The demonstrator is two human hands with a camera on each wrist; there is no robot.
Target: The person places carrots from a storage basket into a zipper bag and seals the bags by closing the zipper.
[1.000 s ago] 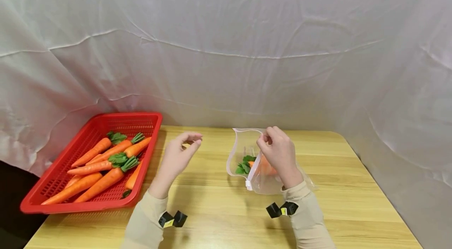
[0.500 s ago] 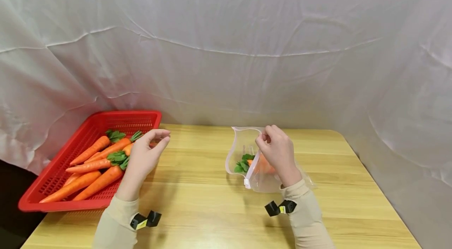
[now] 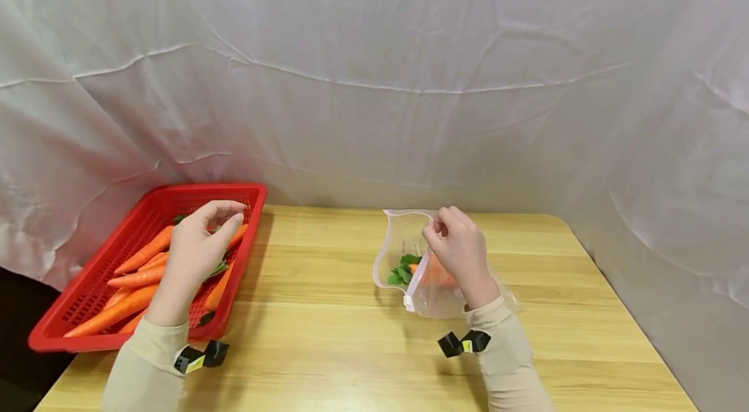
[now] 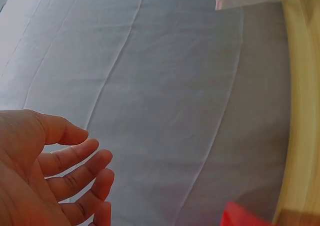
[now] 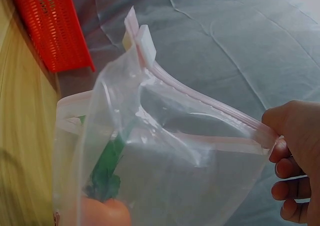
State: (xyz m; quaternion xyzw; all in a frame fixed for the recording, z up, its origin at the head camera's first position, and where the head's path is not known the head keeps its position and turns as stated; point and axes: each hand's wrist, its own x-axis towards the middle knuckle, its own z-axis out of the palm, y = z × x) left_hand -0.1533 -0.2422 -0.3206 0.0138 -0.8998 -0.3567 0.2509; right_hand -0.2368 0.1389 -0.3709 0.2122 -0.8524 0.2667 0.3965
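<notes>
left hand (image 3: 196,249): positioned over the right part of the red plastic basket (image 3: 88,343), at the left of the table (image 3: 328,334). the fingers are loosely curved, with the thumb and forefinger apart. one second ago this hand was over the table between the basket and the bag; half a second ago it was at the basket's right edge. it has shifted left and now covers several leafy tops of the carrots (image 3: 117,314). the rightmost carrot, hidden half a second ago, shows again beside the wrist.

right hand (image 3: 462,249): thumb and forefinger are clamped on the zip edge of the clear slider zip bag (image 3: 447,308). its position matches the earlier frames.

the bag is right of centre on the table, mouth parted toward the left. inside it is a bagged carrot (image 3: 437,271), its green leaves (image 3: 402,272) at the left, by the mouth. the white slider (image 3: 408,303) is at the near end of the zip.

a pale grey sheet (image 3: 374,61) hangs behind the table.
</notes>
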